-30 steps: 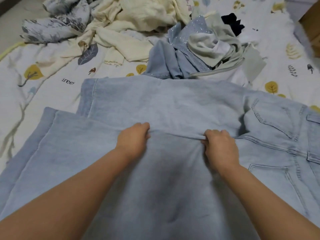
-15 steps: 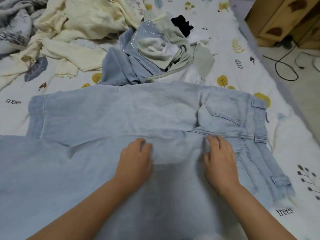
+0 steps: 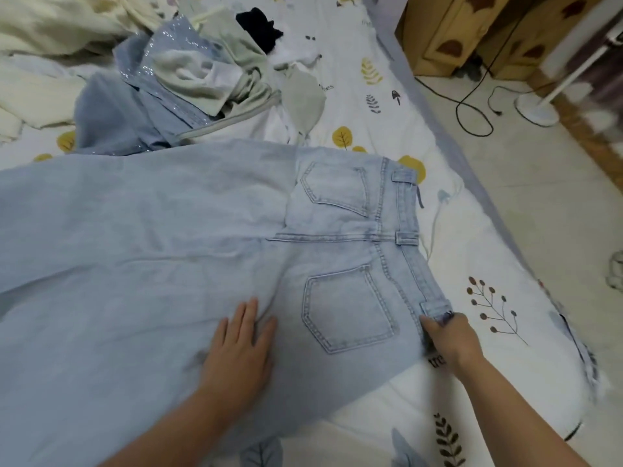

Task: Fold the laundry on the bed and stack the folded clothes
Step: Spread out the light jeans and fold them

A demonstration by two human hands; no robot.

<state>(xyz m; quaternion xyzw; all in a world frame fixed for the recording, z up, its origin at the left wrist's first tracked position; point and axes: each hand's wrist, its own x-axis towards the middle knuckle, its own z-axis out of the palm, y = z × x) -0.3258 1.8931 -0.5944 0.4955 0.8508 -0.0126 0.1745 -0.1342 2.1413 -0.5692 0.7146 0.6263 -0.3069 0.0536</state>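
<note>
Light blue jeans (image 3: pixel 175 251) lie spread flat on the bed, back pockets up, waistband toward the right edge. My left hand (image 3: pixel 241 352) rests flat on the near leg, fingers apart, just left of the lower back pocket. My right hand (image 3: pixel 448 335) pinches the near corner of the waistband at a belt loop. Behind the jeans sits a heap of unfolded laundry: a blue sparkly garment (image 3: pixel 135 109), pale green and white pieces (image 3: pixel 215 72), cream clothes (image 3: pixel 50 28) and a black item (image 3: pixel 259 28).
The bed sheet (image 3: pixel 387 106) is white with leaf prints; its right edge drops to a tiled floor (image 3: pixel 546 203). A wooden cabinet (image 3: pixel 478 32), a black cable (image 3: pixel 472 109) and a white fan base (image 3: pixel 536 109) stand at the upper right.
My view has swung right toward the waistband. My right hand moved from the middle seam to the near waistband corner and gripped it; my left hand slid right and lies flat.
</note>
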